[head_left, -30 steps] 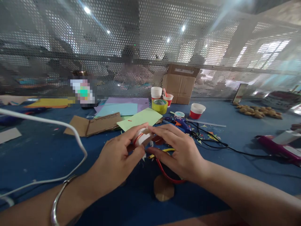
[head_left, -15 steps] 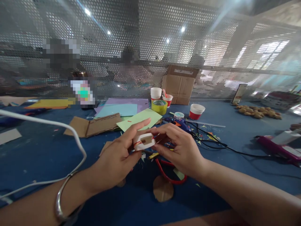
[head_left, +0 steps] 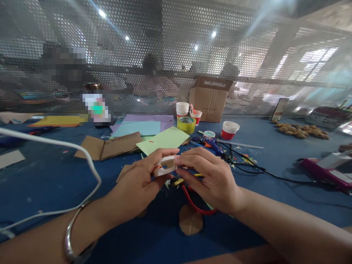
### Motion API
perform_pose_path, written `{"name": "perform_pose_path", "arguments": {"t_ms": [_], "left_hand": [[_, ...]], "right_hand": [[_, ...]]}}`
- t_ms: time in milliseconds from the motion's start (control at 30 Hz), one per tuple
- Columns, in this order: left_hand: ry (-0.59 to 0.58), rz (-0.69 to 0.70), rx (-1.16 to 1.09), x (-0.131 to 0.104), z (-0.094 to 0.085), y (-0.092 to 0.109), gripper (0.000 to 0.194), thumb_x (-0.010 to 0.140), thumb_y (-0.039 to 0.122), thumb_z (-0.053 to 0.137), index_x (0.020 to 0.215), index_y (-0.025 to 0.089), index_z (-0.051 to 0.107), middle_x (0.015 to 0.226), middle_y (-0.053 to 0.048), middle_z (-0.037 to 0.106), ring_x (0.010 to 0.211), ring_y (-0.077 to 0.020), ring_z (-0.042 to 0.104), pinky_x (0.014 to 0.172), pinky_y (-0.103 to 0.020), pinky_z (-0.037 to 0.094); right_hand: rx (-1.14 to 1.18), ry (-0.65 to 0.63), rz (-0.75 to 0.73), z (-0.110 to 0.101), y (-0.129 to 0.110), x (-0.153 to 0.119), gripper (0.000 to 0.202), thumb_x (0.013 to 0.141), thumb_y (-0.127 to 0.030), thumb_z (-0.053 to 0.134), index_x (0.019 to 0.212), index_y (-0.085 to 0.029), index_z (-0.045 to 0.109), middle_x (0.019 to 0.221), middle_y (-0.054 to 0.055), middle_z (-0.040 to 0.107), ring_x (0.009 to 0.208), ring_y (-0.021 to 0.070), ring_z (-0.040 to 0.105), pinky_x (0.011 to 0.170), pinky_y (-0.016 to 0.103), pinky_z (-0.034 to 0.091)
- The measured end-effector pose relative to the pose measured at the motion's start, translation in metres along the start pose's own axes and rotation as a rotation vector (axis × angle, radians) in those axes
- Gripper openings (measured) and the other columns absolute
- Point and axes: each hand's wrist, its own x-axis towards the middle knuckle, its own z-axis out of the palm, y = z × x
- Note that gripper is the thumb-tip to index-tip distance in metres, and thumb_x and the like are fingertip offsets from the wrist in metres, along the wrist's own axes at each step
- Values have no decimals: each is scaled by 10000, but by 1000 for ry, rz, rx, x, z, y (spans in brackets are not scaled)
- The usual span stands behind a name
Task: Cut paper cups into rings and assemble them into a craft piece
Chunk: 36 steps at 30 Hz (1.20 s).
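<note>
Between my two hands is a small white piece that looks like a cut paper cup [head_left: 158,171], squeezed to an oval, with an opening and thin red marks. My left hand [head_left: 134,185] is closed round its left side, thumb below and fingers above. At the right edge, my right hand [head_left: 213,178] pinches it with thumb and fingertips; the hand hides part of that side. Below them, red-handled scissors [head_left: 189,200] lie partly covered by my right hand, next to a round cardboard disc [head_left: 190,220]. A yellow object [head_left: 178,181] shows just under the held piece.
Beyond my hands lie green paper [head_left: 165,139], folded cardboard [head_left: 121,145], yellow tape [head_left: 186,125] and a red-white cup [head_left: 230,130]. A blue glue gun [head_left: 216,146] trails a black cord. A white cable [head_left: 88,157] crosses the left. A purple glue gun [head_left: 324,174] lies right.
The white piece has tilted, its opening looking wider. My left fingers have lowered over its top, and my right fingertips have moved slightly left onto its edge.
</note>
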Motion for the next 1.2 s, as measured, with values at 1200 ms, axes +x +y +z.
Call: {"name": "perform_pose_path", "arguments": {"t_ms": [1200], "left_hand": [[46, -225, -673, 16, -5, -9, 337, 857, 365, 852, 1144, 228, 740, 996, -19, 745, 859, -150, 656, 673, -196, 521]], "right_hand": [[15, 30, 120, -1, 4, 2, 92, 1007, -148, 650, 1052, -174, 726, 953, 41, 757, 874, 146, 721, 788, 249, 575]]}}
